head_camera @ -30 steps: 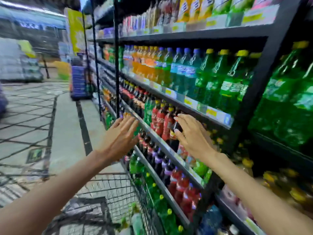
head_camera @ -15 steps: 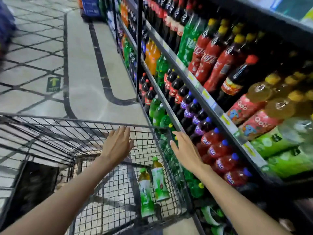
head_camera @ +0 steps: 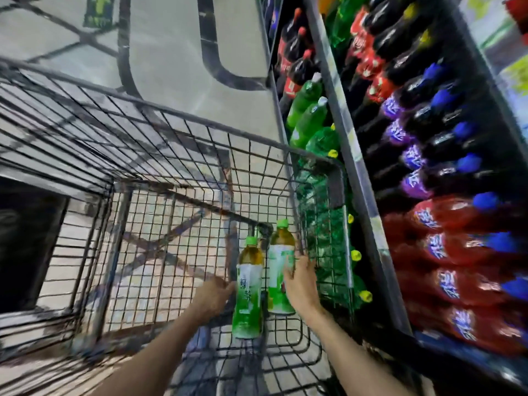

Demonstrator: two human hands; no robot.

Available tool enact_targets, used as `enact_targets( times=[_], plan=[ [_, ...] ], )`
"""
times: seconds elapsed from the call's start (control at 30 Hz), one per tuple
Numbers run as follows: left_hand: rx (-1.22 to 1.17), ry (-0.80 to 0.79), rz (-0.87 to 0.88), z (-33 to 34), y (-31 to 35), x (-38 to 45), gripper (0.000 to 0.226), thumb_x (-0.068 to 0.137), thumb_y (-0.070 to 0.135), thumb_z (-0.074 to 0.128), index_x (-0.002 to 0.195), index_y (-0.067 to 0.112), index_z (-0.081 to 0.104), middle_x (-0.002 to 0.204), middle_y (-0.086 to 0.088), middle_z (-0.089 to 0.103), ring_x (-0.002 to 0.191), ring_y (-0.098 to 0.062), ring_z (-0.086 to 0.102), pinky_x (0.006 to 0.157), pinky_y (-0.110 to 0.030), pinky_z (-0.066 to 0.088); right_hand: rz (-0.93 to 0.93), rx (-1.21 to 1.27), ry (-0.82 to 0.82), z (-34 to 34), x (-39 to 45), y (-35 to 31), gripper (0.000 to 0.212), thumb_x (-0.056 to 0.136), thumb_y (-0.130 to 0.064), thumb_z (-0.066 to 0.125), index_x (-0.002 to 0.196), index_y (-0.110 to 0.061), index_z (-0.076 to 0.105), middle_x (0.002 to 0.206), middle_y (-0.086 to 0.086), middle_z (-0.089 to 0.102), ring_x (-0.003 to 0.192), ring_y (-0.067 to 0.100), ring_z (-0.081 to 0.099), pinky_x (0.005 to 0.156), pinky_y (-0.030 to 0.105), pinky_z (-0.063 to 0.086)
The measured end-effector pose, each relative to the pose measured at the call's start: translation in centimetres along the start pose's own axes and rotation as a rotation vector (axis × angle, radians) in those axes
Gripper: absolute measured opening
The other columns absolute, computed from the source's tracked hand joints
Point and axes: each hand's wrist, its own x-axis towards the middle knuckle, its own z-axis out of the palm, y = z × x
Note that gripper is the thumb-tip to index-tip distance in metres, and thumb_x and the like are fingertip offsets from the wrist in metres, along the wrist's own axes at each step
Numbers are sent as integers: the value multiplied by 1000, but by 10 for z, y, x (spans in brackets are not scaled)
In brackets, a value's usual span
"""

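Lowered into cart (head_camera: pixel 183 114): right hand (head_camera: pixel 301 281) curled round right bottle (head_camera: pixel 278 252), left hand (head_camera: pixel 213 295) against left bottle (head_camera: pixel 248 290), grip unclear. Pickup judged under way.

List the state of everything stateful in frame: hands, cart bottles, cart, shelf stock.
left tea bottle: capped, in the cart.
right tea bottle: capped, in the cart, right beside the left one.
left hand: open, fingertips at the left tea bottle's label, no grip.
right hand: fingers curled on the right tea bottle's side.
cart: close beside the shelf.
shelf bottles: capped, stocked in rows.
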Motion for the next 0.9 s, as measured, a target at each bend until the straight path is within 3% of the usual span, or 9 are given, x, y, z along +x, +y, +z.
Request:
enact_targets(
  times=[0.13, 0.2, 0.3, 0.47, 0.57, 0.67, 0.73, 0.8, 0.9],
  plan=[
    [-268, -114, 7, 27, -13, 13, 26, 93, 39, 54, 93, 14, 61, 82, 3, 61, 85, -19, 58, 77, -30, 48, 104, 62, -14, 16, 10, 3, 57, 96, -11, 47, 144, 4, 19, 141, 18, 33, 125, 31, 42, 102, 27, 33],
    [-379, -127, 3, 33, -18, 17, 15, 90, 33, 60, 87, 19, 62, 79, 2, 64, 77, -16, 60, 71, -31, 52, 134, 69, -13, 27, 13, 5, 64, 95, -18, 49, 145, 2, 16, 147, 22, 27, 133, 36, 32, 111, 37, 26],
    [-446, -32, -54, 40, -23, 19, 28, 83, 37, 69, 98, 15, 62, 93, -8, 69, 84, -20, 66, 79, -37, 56, 134, -11, 7, 42, 17, 8, 68, 93, -26, 51, 144, 4, 15, 147, 28, 23, 134, 42, 27, 110, 49, 26],
    [-423, -28, -55, 51, -11, 18, 33, 78, 36, 75, 95, 18, 54, 89, -1, 66, 77, -10, 65, 58, -19, 51, 140, -85, 113, 59, 19, 10, 76, 88, -30, 60, 143, -4, 15, 137, 15, 34, 110, 25, 50, 80, 31, 50],
    [-444, -41, -97, 59, -10, 25, 50, 70, 29, 82, 107, 12, 53, 95, -1, 66, 82, -11, 65, 62, -20, 52, 148, -173, 148, 63, 22, 9, 84, 84, -30, 66, 144, -4, 13, 130, 9, 36, 96, 16, 48, 64, 22, 40],
    [-444, -20, -129, 60, -7, 28, 46, 65, 25, 85, 98, 9, 58, 88, -3, 69, 78, -15, 68, 65, -27, 56, 186, -194, 225, 66, 25, 8, 69, 91, -23, 59, 142, -8, 16, 115, 1, 39, 81, 7, 41, 56, 16, 29],
    [-451, -25, -130, 58, -8, 30, 40, 63, 22, 86, 91, 4, 64, 79, -5, 71, 68, -14, 69, 62, -29, 58, 198, -77, 254, 66, 27, 7, 55, 92, -15, 55, 137, -7, 24, 108, 3, 39, 77, 10, 44, 57, 22, 38],
    [-481, -25, -136, 50, -9, 27, 32, 65, 15, 84, 87, 1, 65, 75, -8, 70, 63, -15, 68, 55, -25, 56, 184, 19, 181, 62, 30, 7, 57, 83, -6, 64, 129, -1, 31, 119, 11, 40, 89, 18, 50, 67, 23, 44],
    [-521, -51, -154, 31, -14, 20, 20, 68, 7, 80, 79, -1, 65, 73, -13, 69, 60, -19, 68, 51, -27, 53, 245, 375, -2, 49, 32, 13, 47, 75, -1, 71, 115, -3, 47, 110, 9, 59, 83, 18, 61, 51, 11, 44]
  ],
)
